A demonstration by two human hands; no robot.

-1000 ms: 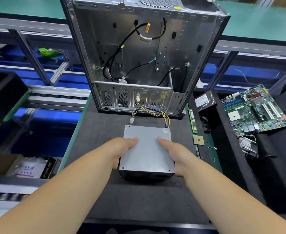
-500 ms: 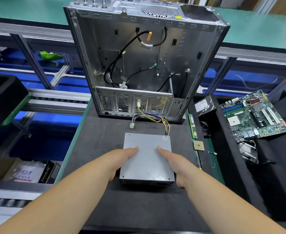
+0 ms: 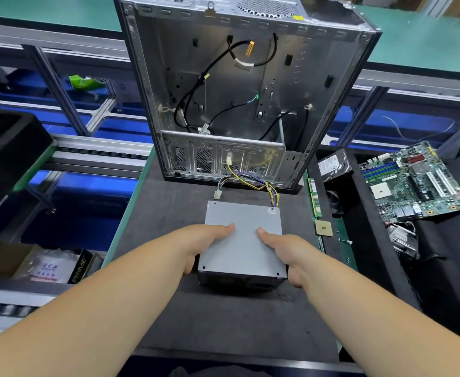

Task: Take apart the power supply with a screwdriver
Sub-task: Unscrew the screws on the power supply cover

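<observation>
A grey metal power supply [image 3: 243, 238] lies flat on the dark mat [image 3: 223, 322] in front of me. Its bundle of yellow, purple and black wires [image 3: 253, 180] runs from its far edge toward the open computer case. My left hand [image 3: 198, 244] grips its left side, thumb on the top plate and fingers down the side. On the right side my right hand [image 3: 288, 254] grips it the same way. No screwdriver is in view.
The empty metal computer case [image 3: 239, 85] stands open just behind the power supply. To the right lie a RAM stick [image 3: 315, 197], a CPU chip [image 3: 324, 228], a hard drive [image 3: 333, 164] and a green motherboard [image 3: 413, 183]. At the left, a conveyor rail [image 3: 95, 156] and boxes [image 3: 49, 265].
Both hands keep their grip on the power supply, which stays on the mat. Only the view has shifted a little downward.
</observation>
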